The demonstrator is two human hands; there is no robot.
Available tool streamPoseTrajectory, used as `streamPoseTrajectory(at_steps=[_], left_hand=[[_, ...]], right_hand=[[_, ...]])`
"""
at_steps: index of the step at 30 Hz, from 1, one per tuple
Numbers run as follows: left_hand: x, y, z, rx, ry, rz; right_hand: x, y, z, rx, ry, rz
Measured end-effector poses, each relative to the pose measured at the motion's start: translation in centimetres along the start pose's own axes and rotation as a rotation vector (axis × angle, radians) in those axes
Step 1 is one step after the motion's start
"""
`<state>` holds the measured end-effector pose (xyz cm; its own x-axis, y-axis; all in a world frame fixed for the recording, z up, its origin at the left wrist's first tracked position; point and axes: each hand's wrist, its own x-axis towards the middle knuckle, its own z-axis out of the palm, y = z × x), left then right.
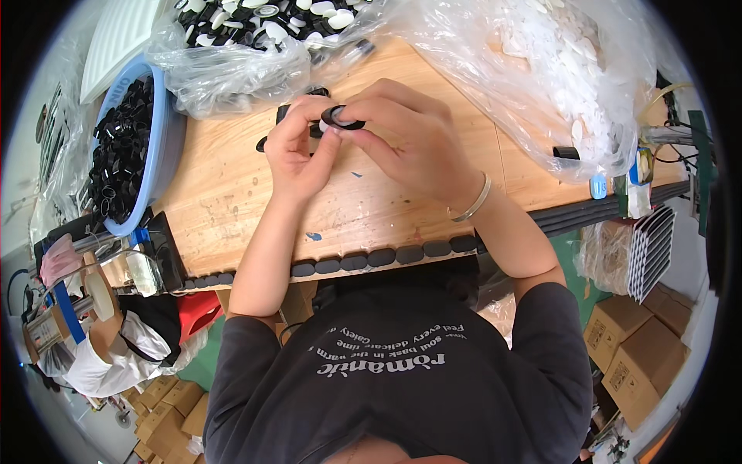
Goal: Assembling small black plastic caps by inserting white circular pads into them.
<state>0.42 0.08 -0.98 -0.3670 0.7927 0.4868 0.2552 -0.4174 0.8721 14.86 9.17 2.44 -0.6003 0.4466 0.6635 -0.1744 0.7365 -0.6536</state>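
Black oval ring (pixel 345 124) at the fingertips of both hands, over the wooden table (pixel 247 209). Right hand (pixel 413 143): thumb and forefinger pinched on the ring. Left hand (pixel 300 147): thumb and forefinger brought together at the ring's left side; exact contact partly hidden. Bracelet (pixel 473 203) below the grip, on the right wrist. Just left of the grip, loose black pieces (pixel 282 114), partly covered by the left hand. Well left, blue basin (pixel 165 155) heaped with black parts (pixel 120 155). Beyond the grip, clear bag (pixel 224 85) with black and white caps (pixel 267 27). Well right, black cylinder (pixel 566 152).
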Motion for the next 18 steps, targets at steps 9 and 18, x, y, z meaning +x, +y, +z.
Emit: streamPoseTrajectory(at_steps=[9,18], left_hand=[[0.9,0.2,-1.1,0.225,-0.153,0.141],[1.6,0.9,-1.7,0.319,-0.247,0.182]], right_hand=[[-0.2,0.0,-0.3,0.012,-0.031,0.030],[-0.2,0.1,-0.3,0.005,-0.067,0.018]])
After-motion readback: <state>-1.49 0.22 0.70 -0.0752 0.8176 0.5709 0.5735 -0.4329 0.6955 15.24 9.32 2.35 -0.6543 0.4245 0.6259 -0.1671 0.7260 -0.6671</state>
